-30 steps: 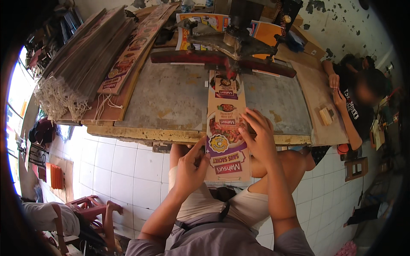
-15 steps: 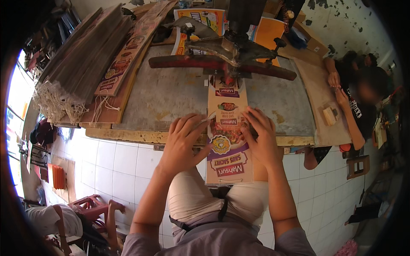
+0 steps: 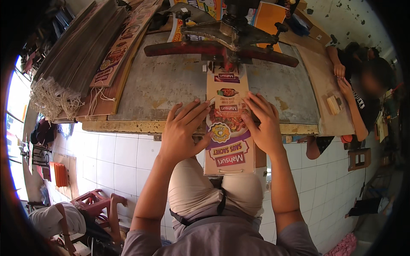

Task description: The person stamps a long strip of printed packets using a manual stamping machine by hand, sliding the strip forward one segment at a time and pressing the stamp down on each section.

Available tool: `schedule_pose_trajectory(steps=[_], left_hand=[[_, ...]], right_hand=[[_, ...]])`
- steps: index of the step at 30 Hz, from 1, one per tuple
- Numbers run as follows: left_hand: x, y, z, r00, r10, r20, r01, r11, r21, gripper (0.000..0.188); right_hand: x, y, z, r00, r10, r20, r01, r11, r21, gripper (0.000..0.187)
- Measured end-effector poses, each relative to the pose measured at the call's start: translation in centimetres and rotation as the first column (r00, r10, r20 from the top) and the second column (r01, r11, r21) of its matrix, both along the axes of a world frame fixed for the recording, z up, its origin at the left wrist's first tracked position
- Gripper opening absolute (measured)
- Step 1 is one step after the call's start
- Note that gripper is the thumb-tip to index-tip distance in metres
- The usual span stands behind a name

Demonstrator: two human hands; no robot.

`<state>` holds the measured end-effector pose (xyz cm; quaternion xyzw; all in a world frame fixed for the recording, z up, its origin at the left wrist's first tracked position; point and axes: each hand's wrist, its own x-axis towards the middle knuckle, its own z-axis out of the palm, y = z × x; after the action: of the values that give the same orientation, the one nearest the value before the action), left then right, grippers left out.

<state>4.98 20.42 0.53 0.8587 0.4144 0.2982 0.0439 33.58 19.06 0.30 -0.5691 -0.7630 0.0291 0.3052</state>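
A long printed cardboard strip (image 3: 230,147), tan and purple with food pictures, lies lengthwise on a worn grey metal plate (image 3: 171,77). Its near end, with a pale cord across it, juts past the table edge above my lap. At its left side rests my left hand (image 3: 184,128), fingers stretched, thumb at the strip's edge. My right hand (image 3: 265,123) lies open along the other side, thumb over the print. Beyond both hands stands a press head (image 3: 230,38) with spreading metal arms and a red-edged bar; the far end of the strip runs beneath it.
To the left is a thick stack of similar strips (image 3: 81,51) with white cords hanging off. A wooden block (image 3: 334,104) sits on the board at right, near a seated person (image 3: 363,85). Another person (image 3: 64,219) is at lower left beside a red stool (image 3: 92,202). Colourful printed sheets (image 3: 269,21) lie behind the press.
The view has shifted slightly, so the table and strip appear higher. Both hands stay beside the strip with their fingers stretched; the strip keeps nearly the same place under the press.
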Motion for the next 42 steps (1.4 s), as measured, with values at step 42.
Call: schedule_pose_trajectory(steps=[42], left_hand=[[0.42,0.15,-0.50,1.000,0.029,0.012,-0.030,0.999,0.036,0.062]], right_hand=[[-0.36,0.13,-0.10,1.000,-0.027,0.012,0.027,1.000,-0.001,0.047]])
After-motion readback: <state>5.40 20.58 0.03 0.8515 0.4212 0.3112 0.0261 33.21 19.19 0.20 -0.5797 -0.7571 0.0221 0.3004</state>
